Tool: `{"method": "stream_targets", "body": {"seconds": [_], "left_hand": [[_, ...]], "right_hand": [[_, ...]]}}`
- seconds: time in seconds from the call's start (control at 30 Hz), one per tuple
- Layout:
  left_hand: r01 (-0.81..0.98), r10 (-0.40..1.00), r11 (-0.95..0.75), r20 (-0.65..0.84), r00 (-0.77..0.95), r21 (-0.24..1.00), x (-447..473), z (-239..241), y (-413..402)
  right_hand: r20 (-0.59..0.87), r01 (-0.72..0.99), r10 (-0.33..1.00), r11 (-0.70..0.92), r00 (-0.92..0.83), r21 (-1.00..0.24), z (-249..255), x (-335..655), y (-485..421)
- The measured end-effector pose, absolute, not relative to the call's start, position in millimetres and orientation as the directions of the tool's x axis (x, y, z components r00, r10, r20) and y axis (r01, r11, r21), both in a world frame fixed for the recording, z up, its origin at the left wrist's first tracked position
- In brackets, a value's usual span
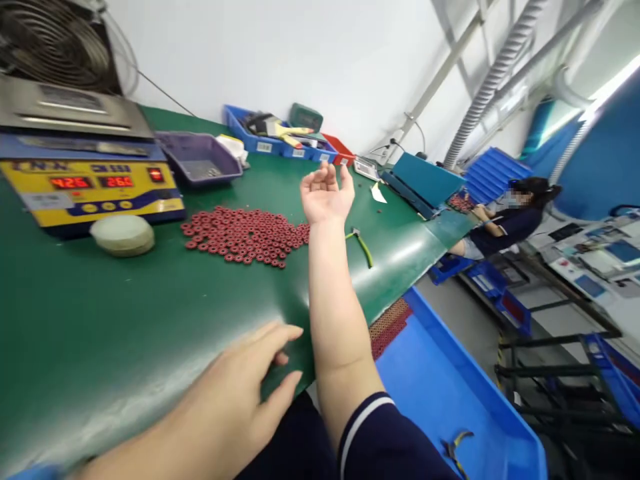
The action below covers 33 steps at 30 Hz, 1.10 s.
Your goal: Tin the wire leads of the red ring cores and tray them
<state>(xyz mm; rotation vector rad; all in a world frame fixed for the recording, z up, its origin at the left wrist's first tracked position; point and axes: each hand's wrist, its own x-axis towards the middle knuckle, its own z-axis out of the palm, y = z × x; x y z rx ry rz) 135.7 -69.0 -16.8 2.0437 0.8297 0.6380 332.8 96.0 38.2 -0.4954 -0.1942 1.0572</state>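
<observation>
Red rings [245, 230], likely light, stiff and best pinched by the rim, lie near the empty right hand [327, 197] and left hand [243, 387], fingers parted from thumbs

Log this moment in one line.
left hand: thumb and fingers apart; right hand: palm up, empty; red rings: on green tabletop; pliers: right of rings

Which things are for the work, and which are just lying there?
Probably for the work:
red rings, near the open right hand
green-handled pliers, nearby

Seemingly just lying there:
pale round pad
white scrap
</observation>
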Motion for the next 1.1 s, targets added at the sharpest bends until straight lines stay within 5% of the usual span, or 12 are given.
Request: {"method": "stream_targets", "body": {"seconds": [0.23, 0.4, 0.57, 0.87, 1.1], "left_hand": [[0.201, 0.598, -0.582, 0.248, 0.762, 0.788, 185, -38, -66], [0.124, 0.489, -0.581, 0.223, 0.843, 0.804, 183, -58, -80], [0.176, 0.574, -0.537, 0.205, 0.793, 0.825, 189, -63, -69], [0.171, 0.480, -0.583, 0.167, 0.861, 0.794, 189, -65, -63], [0.167, 0.442, -0.588, 0.141, 0.886, 0.791, 190, -63, -63]], "right_hand": [[0.007, -0.738, 0.768, 0.619, 0.641, -0.269, 55, 394, 85], [-0.060, -0.721, 0.736, 0.640, 0.674, -0.265, 46, 415, 91], [-0.093, -0.738, 0.740, 0.637, 0.666, -0.224, 45, 417, 93], [-0.074, -0.726, 0.741, 0.625, 0.667, -0.286, 46, 415, 94], [-0.052, -0.755, 0.761, 0.628, 0.646, -0.189, 46, 420, 91]]}}
